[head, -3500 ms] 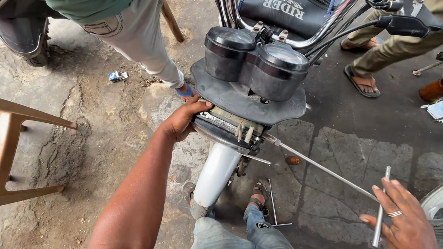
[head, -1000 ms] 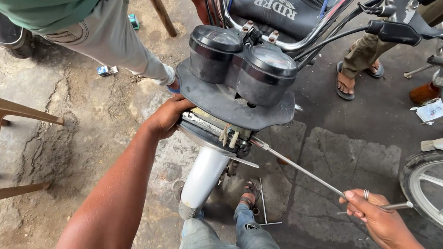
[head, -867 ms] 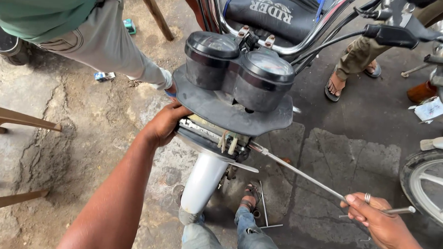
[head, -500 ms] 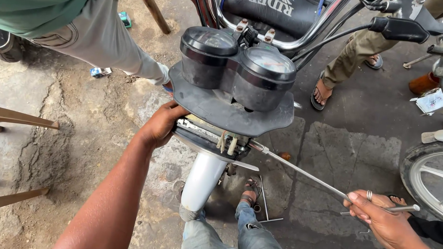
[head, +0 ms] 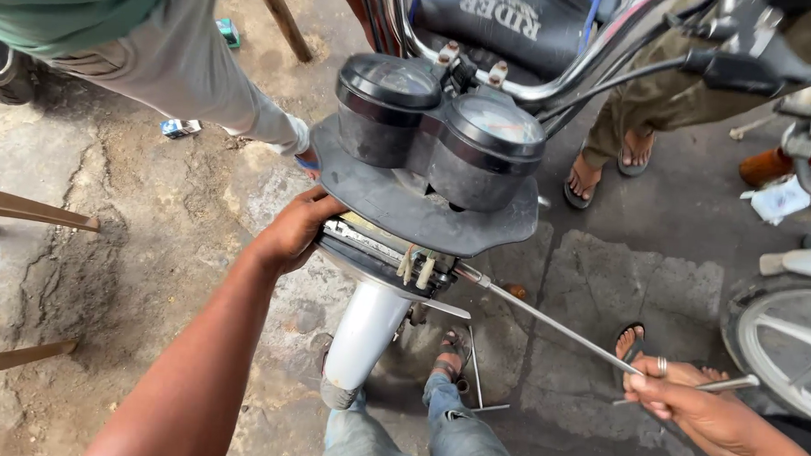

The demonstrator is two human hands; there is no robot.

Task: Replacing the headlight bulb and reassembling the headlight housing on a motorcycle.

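Both forearms are bare, with no sleeves showing. The right hand (head: 687, 404) wears a silver ring (head: 662, 365). Faded blue jeans (head: 434, 436) cover the legs, sandals (head: 453, 347) the feet.

Open concrete floor (head: 134, 272) is left free at the left of the frame. The centre is blocked by the twin black round gauges (head: 440, 135); the long thin metal rod (head: 546, 323) crosses the lower right.

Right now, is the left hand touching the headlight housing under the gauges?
Touching. The head view shows the left hand with its fingers wrapped against the edge of the headlight housing, just below the gauges, with no gap visible.
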